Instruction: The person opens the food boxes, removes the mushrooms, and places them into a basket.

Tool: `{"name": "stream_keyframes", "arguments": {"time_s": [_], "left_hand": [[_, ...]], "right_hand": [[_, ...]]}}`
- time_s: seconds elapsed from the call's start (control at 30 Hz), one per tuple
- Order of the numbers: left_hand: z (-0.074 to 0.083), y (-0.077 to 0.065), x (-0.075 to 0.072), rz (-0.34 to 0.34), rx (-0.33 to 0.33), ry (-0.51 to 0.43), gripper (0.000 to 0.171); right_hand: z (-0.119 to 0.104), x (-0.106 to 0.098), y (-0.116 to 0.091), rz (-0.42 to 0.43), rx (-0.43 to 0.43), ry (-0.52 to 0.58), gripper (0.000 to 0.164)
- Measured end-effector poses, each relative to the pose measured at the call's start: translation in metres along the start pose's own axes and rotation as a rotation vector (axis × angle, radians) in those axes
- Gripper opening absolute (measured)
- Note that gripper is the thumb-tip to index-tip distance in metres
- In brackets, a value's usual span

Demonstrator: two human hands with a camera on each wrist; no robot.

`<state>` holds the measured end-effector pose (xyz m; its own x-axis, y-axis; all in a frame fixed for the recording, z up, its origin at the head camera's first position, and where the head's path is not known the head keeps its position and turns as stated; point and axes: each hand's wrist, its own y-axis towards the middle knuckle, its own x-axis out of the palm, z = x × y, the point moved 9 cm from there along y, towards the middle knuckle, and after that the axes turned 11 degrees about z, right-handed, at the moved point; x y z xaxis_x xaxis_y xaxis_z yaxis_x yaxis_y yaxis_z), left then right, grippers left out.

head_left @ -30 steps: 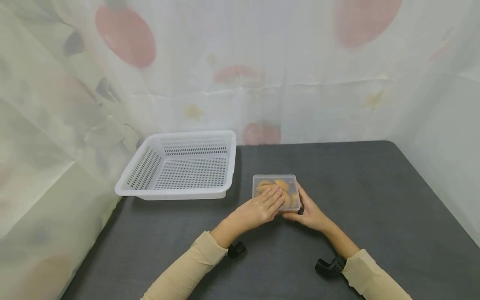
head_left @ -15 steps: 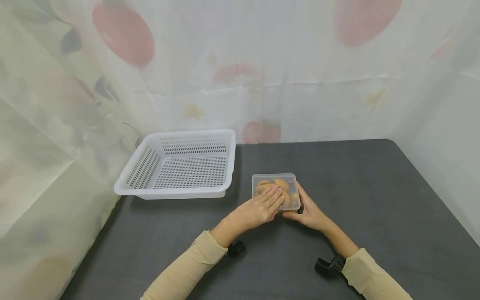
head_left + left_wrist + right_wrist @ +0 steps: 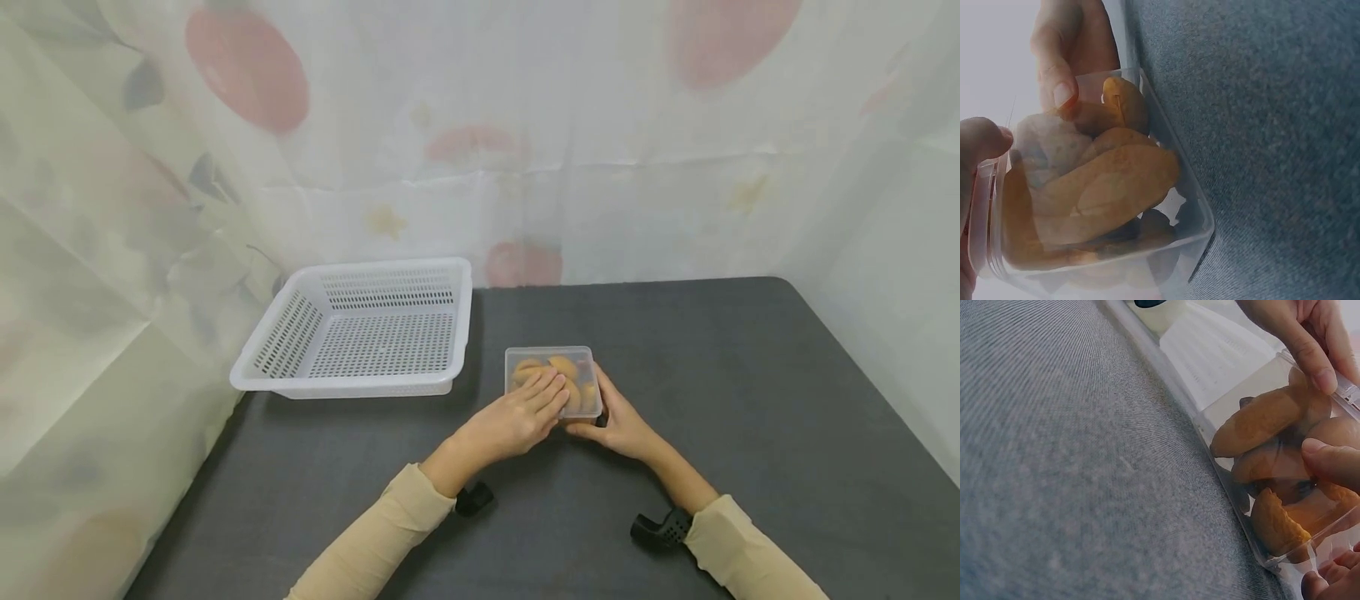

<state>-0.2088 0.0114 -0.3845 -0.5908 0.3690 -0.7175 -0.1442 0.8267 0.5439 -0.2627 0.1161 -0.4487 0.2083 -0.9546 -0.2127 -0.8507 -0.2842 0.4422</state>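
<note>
A clear, lidded plastic food box holds several tan-brown, rounded pieces, some of them elongated. Across the lid lies my left hand, its fingers straight and side by side. The left thumb is at the box's near edge, by the lid rim. My right hand grips the box from the right, with the thumb on its near wall and the other fingers along the right side. In the head view the left hand hides part of the lid and contents.
A white perforated plastic basket stands at the back left of the dark grey table, with nothing in it. Behind the table hangs a pale printed curtain. Each wrist carries a black camera mount, on the left and on the right.
</note>
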Motion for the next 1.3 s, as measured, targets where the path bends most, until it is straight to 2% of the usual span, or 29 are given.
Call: {"name": "stream_keyframes", "arguments": {"time_s": [0.2,0.3,0.63,0.9,1.3], "left_hand": [[-0.005,-0.001,-0.003,0.059,-0.072,-0.081,0.04],[-0.007,0.0,-0.006,0.087,-0.084,-0.095,0.041],[-0.015,0.004,-0.011,0.137,-0.093,-0.105,0.037],[-0.02,0.008,-0.011,0.117,-0.114,-0.083,0.037],[-0.027,0.014,-0.02,0.178,-0.119,-0.079,0.041]], "right_hand": [[0.003,-0.002,-0.001,0.01,0.097,0.067,0.107],[0.005,-0.002,-0.001,0.011,0.12,0.103,0.107],[0.007,-0.002,-0.001,0.011,0.107,0.12,0.108],[0.006,-0.003,-0.001,0.023,0.098,0.109,0.109],[0.005,-0.005,0.0,0.02,0.077,0.101,0.109]]}}
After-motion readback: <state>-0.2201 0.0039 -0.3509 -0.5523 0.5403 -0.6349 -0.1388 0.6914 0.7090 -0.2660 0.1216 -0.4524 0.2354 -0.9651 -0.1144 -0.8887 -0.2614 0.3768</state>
